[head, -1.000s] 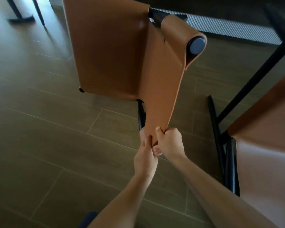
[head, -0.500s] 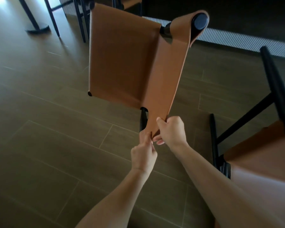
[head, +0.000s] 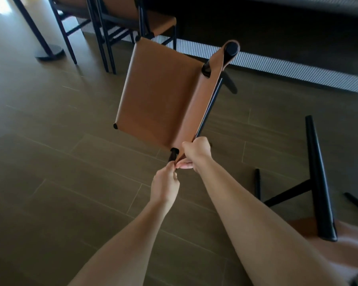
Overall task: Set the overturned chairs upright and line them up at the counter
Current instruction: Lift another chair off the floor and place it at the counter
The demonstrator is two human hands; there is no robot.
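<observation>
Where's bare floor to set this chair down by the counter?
Bare floor runs along the counter's ribbed base, right of the upright chairs and beyond the overturned chair. Another wide patch lies left of the held chair, this side of the pole base. Crowded: lower right, around the overturned chair's legs.

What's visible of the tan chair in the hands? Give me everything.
The held chair has a tan, leather-like seat panel and a backrest strip wrapped over black, round-capped frame tubes. Seen from above, it is short of the counter chairs. The left hand and right hand grip the backrest's near end. Feet hidden; floor contact unclear.
</observation>
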